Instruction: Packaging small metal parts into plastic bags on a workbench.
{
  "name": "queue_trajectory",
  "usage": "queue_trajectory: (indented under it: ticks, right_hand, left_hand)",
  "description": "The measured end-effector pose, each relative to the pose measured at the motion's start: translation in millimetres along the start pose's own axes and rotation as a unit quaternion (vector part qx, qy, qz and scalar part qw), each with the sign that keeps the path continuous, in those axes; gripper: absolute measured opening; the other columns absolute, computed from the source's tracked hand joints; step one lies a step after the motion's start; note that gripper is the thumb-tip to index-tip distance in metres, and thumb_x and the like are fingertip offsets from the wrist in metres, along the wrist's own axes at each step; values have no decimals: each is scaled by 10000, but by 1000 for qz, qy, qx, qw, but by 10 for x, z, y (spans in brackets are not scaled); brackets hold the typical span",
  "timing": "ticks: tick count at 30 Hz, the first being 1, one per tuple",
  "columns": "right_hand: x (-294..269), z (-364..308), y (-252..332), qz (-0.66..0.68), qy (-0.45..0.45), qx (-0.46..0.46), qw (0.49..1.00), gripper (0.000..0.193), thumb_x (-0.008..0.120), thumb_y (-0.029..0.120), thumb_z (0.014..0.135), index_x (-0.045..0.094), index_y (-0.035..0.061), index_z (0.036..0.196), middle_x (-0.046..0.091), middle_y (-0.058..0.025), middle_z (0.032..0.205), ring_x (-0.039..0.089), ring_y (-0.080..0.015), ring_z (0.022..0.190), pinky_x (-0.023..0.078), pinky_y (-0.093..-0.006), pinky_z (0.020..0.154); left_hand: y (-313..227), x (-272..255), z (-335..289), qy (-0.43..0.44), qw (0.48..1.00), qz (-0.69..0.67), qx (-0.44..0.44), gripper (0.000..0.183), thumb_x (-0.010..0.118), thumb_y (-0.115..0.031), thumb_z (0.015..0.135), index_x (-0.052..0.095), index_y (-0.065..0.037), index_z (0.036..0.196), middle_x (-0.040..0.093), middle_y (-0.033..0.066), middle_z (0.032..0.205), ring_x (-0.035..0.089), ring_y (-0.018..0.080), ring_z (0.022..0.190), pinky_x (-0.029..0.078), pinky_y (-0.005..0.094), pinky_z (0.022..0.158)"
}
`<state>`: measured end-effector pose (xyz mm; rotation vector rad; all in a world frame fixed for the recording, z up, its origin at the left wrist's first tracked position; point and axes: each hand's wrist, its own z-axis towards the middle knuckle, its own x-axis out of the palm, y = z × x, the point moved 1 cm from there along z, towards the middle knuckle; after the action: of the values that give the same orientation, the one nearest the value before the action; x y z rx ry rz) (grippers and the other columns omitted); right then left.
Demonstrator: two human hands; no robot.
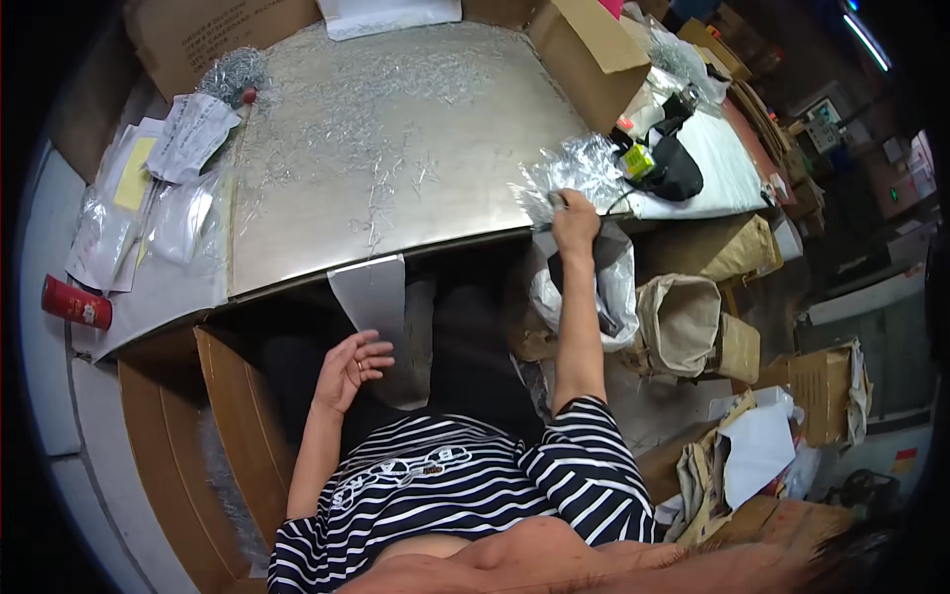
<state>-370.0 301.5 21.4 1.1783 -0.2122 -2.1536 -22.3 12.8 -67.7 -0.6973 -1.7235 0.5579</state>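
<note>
My right hand (574, 226) reaches to the table's right front edge. Its fingers are closed at the base of a bunch of shiny silver tinsel (579, 170), whose thin strips fan out over the edge. My left hand (354, 370) hangs in the air in front of my body, fingers apart and holding nothing; a ring shows on one finger. Small silver snippets (386, 109) lie scattered over the metal tabletop (307, 223). A white strip (374, 292) hangs below the front edge near my left hand.
Beneath my right forearm stand a white-lined bag (623, 297) and an open paper sack (681, 312). Open cardboard boxes (237, 426) stand at left. A red can (77, 302), papers (193, 137) and a tinsel bundle (236, 74) lie on the left side; a carton (589, 59) is at back right.
</note>
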Motion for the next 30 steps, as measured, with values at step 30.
queue_trajectory:
  ticks: [30]
  right_hand:
    - [2200, 575, 2031, -22, 334, -261, 905, 557, 483, 241, 962, 333, 86, 1475, 275, -169, 1553, 215, -369, 1445, 213, -513, 1158]
  left_hand:
    - [-2446, -538, 728, -516, 521, 664, 148, 599, 594, -244, 898, 405, 142, 1314, 362, 346, 1421, 396, 467, 1301, 329, 458, 1102]
